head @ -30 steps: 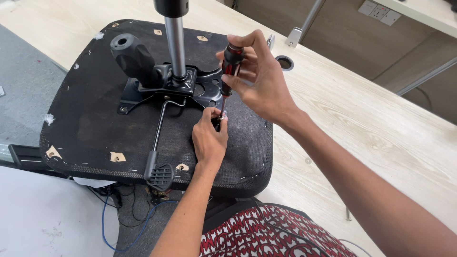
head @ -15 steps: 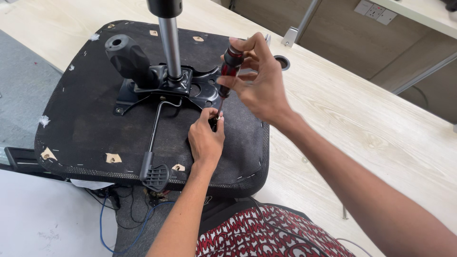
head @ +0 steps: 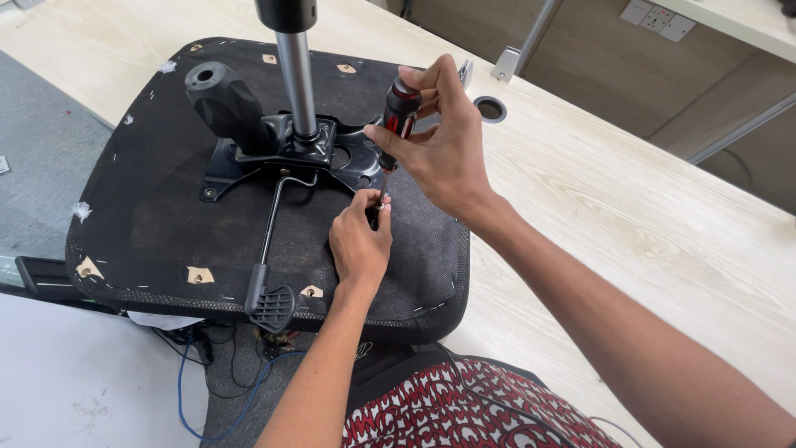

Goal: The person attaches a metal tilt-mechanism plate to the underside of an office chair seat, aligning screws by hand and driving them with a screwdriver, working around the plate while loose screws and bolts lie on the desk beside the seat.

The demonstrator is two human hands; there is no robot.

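An upturned black chair seat (head: 157, 216) lies on a wooden table, its underside facing up. A black metal mechanism plate (head: 286, 153) is mounted on it, with a shiny gas cylinder (head: 296, 79) rising upright and a lever with a paddle handle (head: 269, 303) running toward me. My right hand (head: 444, 141) grips a red-and-black screwdriver (head: 398, 116), held upright with its tip down at the plate's near right corner. My left hand (head: 361, 241) rests on the seat, its fingertips pinched around the screwdriver tip. The screw itself is hidden by my fingers.
The light wooden table (head: 613, 216) stretches to the right, with a round cable hole (head: 489, 108) behind my right hand. A black knob (head: 220, 95) sticks up left of the cylinder. Blue and black cables (head: 199, 382) hang below the seat's front edge. A wall socket (head: 659, 17) sits at the back.
Both hands hold nearly the same pose. My right hand has shifted its grip a little on the screwdriver handle, and my view has drifted slightly.
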